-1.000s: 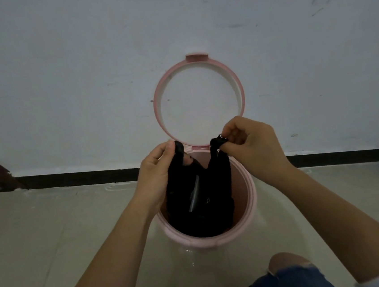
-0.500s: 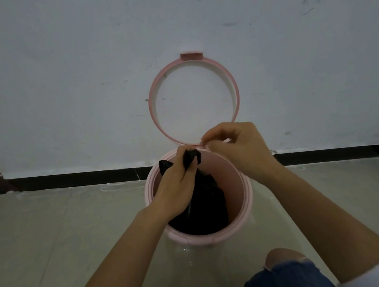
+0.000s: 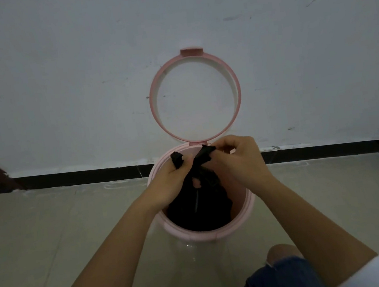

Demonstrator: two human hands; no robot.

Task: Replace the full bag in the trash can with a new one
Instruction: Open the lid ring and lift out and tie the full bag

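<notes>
Black bag [image 3: 200, 208]: plastic, filled, seated inside the trash can; its two handle ends gathered together above the opening, one tip standing at left, the other at right. No print or label legible on it.

Trash can [image 3: 243, 221]: round, pink rim, on the floor against the wall; no brand or writing legible. Ring lid [image 3: 237, 91]: pink, hinged at the back, raised upright against the wall.

Left hand [image 3: 169, 183]: closed around the gathered neck and left handle end of the bag.

Right hand [image 3: 237, 161]: fingertips pinched on the right handle end, touching the left hand.

Surroundings: white scuffed wall [image 3: 58, 63], black baseboard [image 3: 82, 177], pale tiled floor [image 3: 52, 228], one knee [image 3: 282, 254] in torn denim at lower right.
</notes>
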